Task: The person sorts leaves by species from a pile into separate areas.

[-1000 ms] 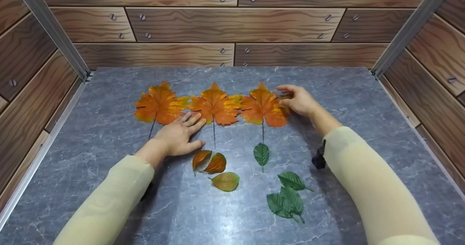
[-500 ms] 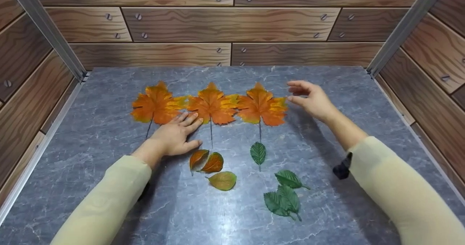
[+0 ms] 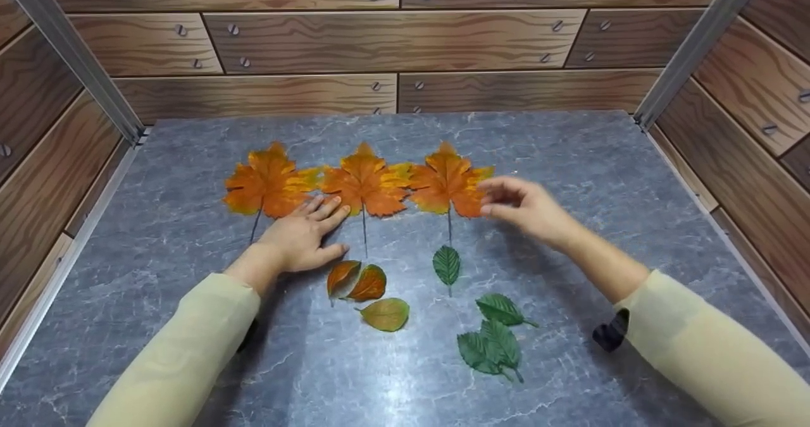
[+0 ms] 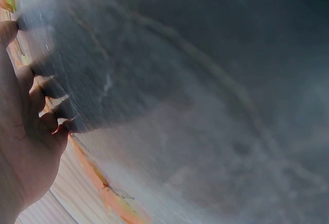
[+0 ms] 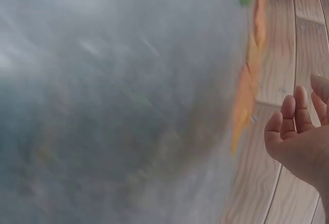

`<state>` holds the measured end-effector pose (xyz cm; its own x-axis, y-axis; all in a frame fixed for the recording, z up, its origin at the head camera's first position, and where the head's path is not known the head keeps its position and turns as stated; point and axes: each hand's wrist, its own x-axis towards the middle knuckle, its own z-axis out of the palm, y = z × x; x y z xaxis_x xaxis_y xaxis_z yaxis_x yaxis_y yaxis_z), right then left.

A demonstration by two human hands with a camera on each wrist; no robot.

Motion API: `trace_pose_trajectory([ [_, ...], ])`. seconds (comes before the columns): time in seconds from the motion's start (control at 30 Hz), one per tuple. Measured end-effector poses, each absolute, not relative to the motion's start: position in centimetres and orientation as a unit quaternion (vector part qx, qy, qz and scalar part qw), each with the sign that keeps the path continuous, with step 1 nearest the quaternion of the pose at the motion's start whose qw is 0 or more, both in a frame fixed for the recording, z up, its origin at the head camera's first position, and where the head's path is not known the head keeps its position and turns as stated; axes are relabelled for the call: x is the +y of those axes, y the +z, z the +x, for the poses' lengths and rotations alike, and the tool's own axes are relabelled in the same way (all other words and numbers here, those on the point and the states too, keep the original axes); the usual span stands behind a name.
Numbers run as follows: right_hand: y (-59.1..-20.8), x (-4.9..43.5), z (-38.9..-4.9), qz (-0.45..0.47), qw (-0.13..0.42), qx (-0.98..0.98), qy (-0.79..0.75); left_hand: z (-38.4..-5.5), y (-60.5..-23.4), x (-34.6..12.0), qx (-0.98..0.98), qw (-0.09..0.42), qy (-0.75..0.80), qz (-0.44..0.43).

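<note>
Three orange maple leaves with thin dark stems lie in a row, tips pointing away: a left maple leaf (image 3: 266,183), a middle maple leaf (image 3: 367,183) and a right maple leaf (image 3: 443,180). My left hand (image 3: 304,234) rests flat with spread fingers, its fingertips over the edges of the left and middle leaves. Above the right leaf's outer edge hovers my right hand (image 3: 528,212), fingers loosely bent and holding nothing; it also shows at the edge of the right wrist view (image 5: 300,136). Below the right leaf's stem lies a single green leaf (image 3: 447,266).
Two reddish-brown leaves (image 3: 368,283) and a yellow-green leaf (image 3: 386,315) lie near my left thumb. Several green leaves (image 3: 500,345) lie nearer me on the right. Wood-patterned walls (image 3: 392,41) enclose the grey marbled table (image 3: 190,155).
My right hand has drawn back from the right maple leaf's edge, then come down nearer to me beside its lower right side. The left hand has stayed in place.
</note>
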<state>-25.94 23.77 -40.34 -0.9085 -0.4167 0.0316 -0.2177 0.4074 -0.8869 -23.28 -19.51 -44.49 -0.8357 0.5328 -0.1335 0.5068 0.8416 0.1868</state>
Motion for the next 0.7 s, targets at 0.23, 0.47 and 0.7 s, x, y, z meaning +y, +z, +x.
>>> trace_pose_trajectory([
  [0.23, -42.1, 22.5, -23.6, -0.227, 0.154, 0.837, -0.474, -23.4, -44.4, -19.4, 0.955, 0.095, 0.067, 0.272],
  [0.47, -42.9, 21.6, -22.7, -0.254, 0.186, 0.837, -0.447, -23.4, -44.4, -19.4, 0.955, 0.097, 0.073, 0.270],
  [0.7, -43.2, 20.6, -22.3, -0.261, 0.185, 0.852, -0.415, -23.4, -44.5, -19.5, 0.955, 0.101, 0.071, 0.269],
])
